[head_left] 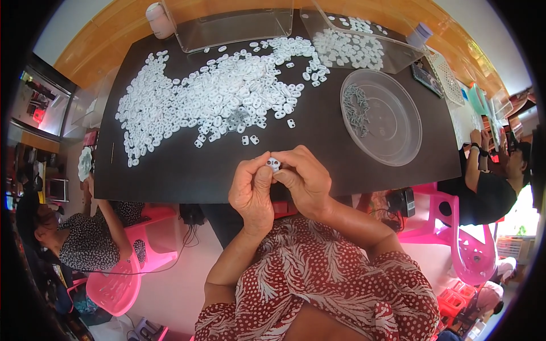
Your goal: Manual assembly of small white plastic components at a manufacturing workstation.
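Between the fingertips of both hands is a small white plastic piece with two dark holes (273, 163), held up near the table's front edge. My left hand (252, 190) pinches it from one side, thumb and forefinger closed. From the other side my right hand (305, 179) grips it the same way. Beyond my hands a wide pile of similar white plastic pieces (227, 91) spreads over the dark table (199, 176). A small clump of grey bits (238, 118) lies on the pile's near part. A few single pieces (250, 140) lie just past my fingers.
A round clear tray (398, 142) at right holds small grey pins (356, 111). Behind it stands a clear bin (392, 59) with more white pieces. An upturned-looking clear box (227, 34), a pink jar (160, 20) and a phone (426, 79) edge the table. People sit on both sides.
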The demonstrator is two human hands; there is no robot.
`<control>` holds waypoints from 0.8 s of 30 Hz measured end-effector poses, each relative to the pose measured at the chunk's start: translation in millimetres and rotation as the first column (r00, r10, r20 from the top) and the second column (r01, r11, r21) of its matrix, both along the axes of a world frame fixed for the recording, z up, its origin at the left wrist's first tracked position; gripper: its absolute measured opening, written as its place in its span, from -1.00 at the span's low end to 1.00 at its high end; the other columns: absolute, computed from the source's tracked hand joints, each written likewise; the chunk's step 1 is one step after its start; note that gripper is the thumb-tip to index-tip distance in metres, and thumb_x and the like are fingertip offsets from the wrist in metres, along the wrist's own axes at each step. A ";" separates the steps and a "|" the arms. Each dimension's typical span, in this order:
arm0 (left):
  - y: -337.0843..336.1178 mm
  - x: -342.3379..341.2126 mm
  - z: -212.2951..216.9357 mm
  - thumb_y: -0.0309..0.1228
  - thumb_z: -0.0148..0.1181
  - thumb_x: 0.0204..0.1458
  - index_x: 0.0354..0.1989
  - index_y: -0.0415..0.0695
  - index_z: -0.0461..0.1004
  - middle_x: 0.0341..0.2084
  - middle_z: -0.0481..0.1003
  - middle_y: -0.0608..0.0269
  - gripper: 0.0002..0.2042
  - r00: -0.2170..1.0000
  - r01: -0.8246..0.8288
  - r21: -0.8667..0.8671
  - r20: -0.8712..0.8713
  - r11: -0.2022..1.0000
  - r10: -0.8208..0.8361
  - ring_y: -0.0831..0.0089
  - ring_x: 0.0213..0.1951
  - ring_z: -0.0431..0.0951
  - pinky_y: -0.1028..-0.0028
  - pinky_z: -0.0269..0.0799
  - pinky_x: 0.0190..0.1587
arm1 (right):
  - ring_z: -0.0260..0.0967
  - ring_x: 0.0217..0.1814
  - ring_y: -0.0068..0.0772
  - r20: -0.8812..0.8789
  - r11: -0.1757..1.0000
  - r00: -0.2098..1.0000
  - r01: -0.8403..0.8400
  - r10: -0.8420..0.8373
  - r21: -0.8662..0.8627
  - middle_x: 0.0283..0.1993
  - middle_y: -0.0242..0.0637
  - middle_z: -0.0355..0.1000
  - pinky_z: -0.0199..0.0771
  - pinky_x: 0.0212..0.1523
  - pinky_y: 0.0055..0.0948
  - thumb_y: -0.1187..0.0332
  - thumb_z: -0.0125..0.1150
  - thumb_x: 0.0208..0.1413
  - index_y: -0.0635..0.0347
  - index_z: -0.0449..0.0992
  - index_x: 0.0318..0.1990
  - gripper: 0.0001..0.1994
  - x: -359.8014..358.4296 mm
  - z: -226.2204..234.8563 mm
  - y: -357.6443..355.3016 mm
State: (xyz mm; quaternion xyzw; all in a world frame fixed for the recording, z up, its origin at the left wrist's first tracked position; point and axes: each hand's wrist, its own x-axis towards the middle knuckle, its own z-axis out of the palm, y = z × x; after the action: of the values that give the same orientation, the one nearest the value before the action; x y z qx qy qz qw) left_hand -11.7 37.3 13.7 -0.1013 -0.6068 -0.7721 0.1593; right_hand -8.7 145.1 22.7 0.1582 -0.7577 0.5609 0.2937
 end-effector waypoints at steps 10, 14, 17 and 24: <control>-0.8 7.1 0.2 -0.44 0.08 0.14 -0.14 -0.35 0.43 -0.41 0.36 0.38 -0.78 0.999 0.048 0.038 -0.005 0.998 -0.047 0.68 -0.38 0.30 0.68 0.25 -0.31 | 0.32 -0.41 -0.30 -0.080 0.994 0.996 0.045 -0.036 0.104 -0.35 -0.23 0.43 0.33 -0.40 -0.43 0.63 0.21 -0.15 0.34 0.43 -0.19 -0.72 3.3 1.9 0.3; 2.9 10.9 -4.7 -0.40 0.05 0.16 -0.13 -0.34 0.42 -0.39 0.33 0.39 -0.76 0.999 0.006 0.005 -0.050 1.000 -0.006 0.69 -0.40 0.28 0.67 0.24 -0.33 | 0.30 -0.41 -0.26 -0.161 0.993 0.986 0.062 -0.045 0.099 -0.33 -0.18 0.42 0.33 -0.43 -0.42 0.63 0.21 -0.16 0.36 0.41 -0.19 -0.70 2.7 -2.3 -3.5; 5.3 13.7 -3.5 -0.38 0.02 0.18 -0.12 -0.33 0.40 -0.39 0.30 0.40 -0.75 0.999 0.011 0.057 -0.050 0.998 -0.008 0.69 -0.41 0.26 0.68 0.23 -0.33 | 0.29 -0.43 -0.25 -0.181 0.992 0.982 0.066 -0.046 0.103 -0.33 -0.14 0.39 0.32 -0.46 -0.41 0.63 0.20 -0.16 0.36 0.39 -0.18 -0.70 4.0 -5.1 -4.9; 7.4 14.2 -7.5 -0.36 -0.02 0.20 -0.17 -0.29 0.39 -0.42 0.27 0.42 -0.78 0.996 -0.044 0.049 -0.078 0.998 0.048 0.73 -0.49 0.21 0.70 0.18 -0.47 | 0.31 -0.41 -0.24 -0.227 0.990 0.974 0.022 0.009 0.136 -0.30 -0.09 0.39 0.34 -0.47 -0.42 0.62 0.14 -0.02 0.38 0.38 -0.15 -0.77 1.5 -8.0 -5.8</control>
State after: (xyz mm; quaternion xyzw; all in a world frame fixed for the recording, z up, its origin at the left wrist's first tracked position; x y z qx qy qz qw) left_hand 2.5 44.7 6.1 -0.1141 -0.5839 -0.7776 0.2032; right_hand -7.2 139.3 14.7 0.2386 -0.7567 0.4845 0.3685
